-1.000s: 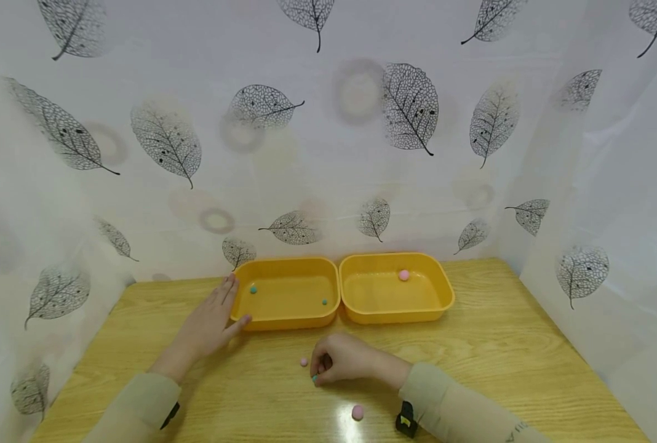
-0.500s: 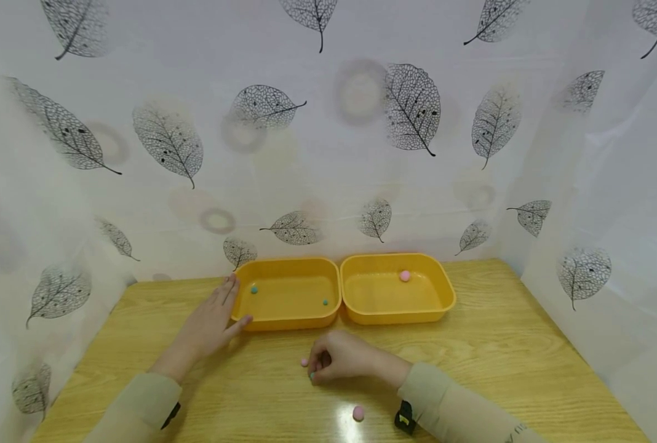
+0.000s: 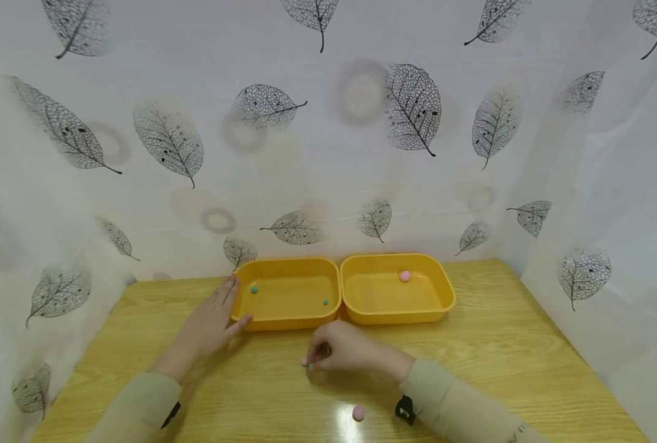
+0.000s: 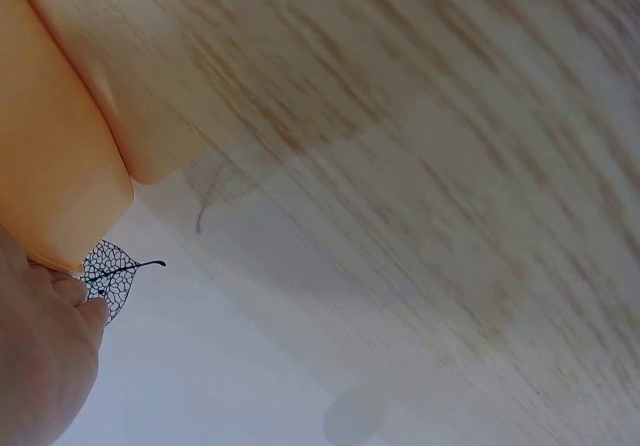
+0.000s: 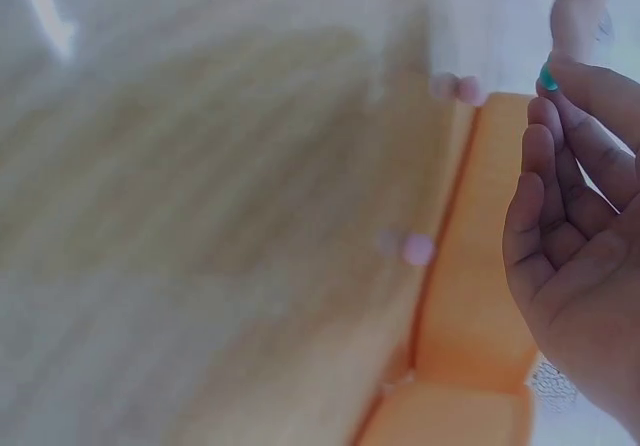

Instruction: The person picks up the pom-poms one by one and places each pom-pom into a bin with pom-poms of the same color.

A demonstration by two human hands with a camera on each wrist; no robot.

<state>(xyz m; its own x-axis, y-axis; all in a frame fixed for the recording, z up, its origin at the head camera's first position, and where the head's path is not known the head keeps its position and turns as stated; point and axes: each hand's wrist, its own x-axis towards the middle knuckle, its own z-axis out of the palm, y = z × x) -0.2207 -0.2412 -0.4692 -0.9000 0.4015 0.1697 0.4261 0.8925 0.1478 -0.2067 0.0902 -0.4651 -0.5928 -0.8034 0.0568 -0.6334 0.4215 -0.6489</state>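
My right hand (image 3: 345,349) pinches a small green ball (image 3: 311,367) between thumb and fingertips, just above the table; the right wrist view shows the green ball (image 5: 548,78) at the fingertips. Beside those fingertips lies a small pink ball (image 3: 303,362), partly covered. A larger pink ball (image 3: 358,413) rests nearer the front. My left hand (image 3: 209,320) lies against the left end of a yellow tray (image 3: 284,323), fingers straight, thumb at its front corner. Two small green balls, one left (image 3: 254,289) and one right (image 3: 325,302), sit in that tray.
A second yellow tray (image 3: 397,318) stands right beside the first, with a pink ball (image 3: 405,276) inside. Both trays are at the back of the wooden table (image 3: 505,369). A white leaf-print curtain (image 3: 328,172) rises behind and at the sides.
My right hand has shifted slightly away from me toward the left tray, carrying the green ball up and beside the small pink ball. My left hand has stayed in place.
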